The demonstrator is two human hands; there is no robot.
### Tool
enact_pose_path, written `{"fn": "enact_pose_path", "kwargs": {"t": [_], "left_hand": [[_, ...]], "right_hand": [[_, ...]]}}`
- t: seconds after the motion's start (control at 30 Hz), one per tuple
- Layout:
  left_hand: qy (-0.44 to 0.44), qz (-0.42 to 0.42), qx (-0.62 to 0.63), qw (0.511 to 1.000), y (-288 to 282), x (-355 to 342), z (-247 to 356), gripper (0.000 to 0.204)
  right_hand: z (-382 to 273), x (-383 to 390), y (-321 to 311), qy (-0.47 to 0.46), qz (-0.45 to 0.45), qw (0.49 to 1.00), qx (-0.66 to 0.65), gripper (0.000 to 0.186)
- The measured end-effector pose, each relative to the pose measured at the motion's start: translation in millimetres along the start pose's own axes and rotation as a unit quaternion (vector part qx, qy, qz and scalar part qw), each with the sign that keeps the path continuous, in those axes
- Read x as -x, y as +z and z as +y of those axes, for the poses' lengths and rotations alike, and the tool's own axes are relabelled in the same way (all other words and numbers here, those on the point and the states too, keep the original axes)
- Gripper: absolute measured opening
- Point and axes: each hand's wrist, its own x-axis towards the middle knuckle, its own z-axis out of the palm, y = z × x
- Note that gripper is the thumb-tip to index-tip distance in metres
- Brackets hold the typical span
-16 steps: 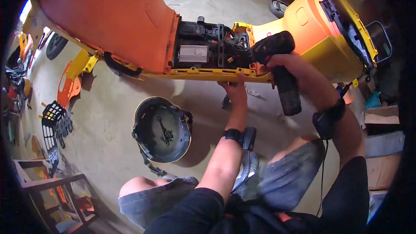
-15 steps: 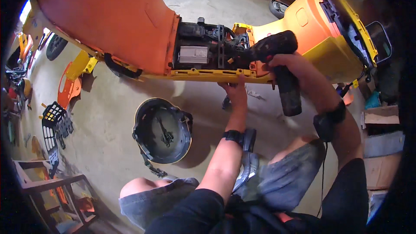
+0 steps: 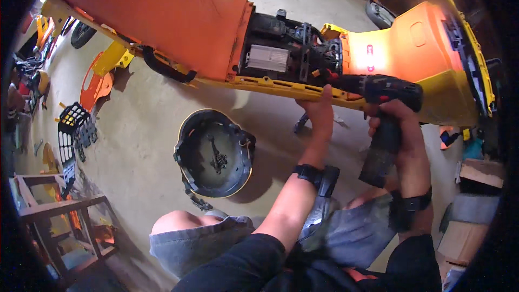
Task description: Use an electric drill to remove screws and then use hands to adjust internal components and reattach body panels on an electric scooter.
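Changed within the last half second: black cordless drill (image 3: 392, 92) drawn nearer, from over the right end of the uncovered scooter bay (image 3: 294, 60) to along the near yellow side rail (image 3: 270, 87) — by judgement a shift of working point; contact at the tip unclear. Right hand (image 3: 406, 121): wrapped around the drill. Left hand (image 3: 320, 112): partly curled, one finger up against the rail, others hidden; firm grip or light brace — not discernible. Near left, on floor: upturned helmet (image 3: 195, 148).

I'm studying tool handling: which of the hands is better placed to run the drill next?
Probably the right hand: it grips the black drill, while the left hand touches the yellow edge.
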Motion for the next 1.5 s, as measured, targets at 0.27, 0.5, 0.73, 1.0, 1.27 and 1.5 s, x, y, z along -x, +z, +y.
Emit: {"fn": "enact_pose_path", "kwargs": {"t": [0.27,0.5,0.73,1.0,1.27,1.5], "left_hand": [[-0.01,-0.008,-0.029,0.999,-10.4,-4.2,0.6,0.099],[-0.047,-0.03,0.001,0.998,-16.5,-11.5,-3.6,0.084],[0.134,0.111,0.007,0.985,-49.5,-74.2,76.8,0.081],[0.124,0.111,-0.075,0.983,-114.5,-155.8,91.7,0.076],[0.181,0.039,-0.256,0.949,-103.0,-142.2,88.4,0.072],[-0.041,-0.049,-0.158,0.985,-111.8,-130.3,161.8,0.062]], "right_hand": [[-1.4,-9.7,11.6,-0.009,-0.016,1.0,-0.017,0.033],[-0.8,-7.2,23.9,-0.044,-0.025,0.998,0.028,0.03],[6.0,-10.7,23.2,-0.012,-0.04,0.998,0.036,0.029],[6.7,-8.6,27.8,-0.009,-0.036,0.999,0.034,0.024],[8.3,-15.6,10.3,0.0,-0.035,0.999,0.011,0.029],[3.5,-6.3,30.1,0.038,-0.084,0.996,0.004,0.022]]}}
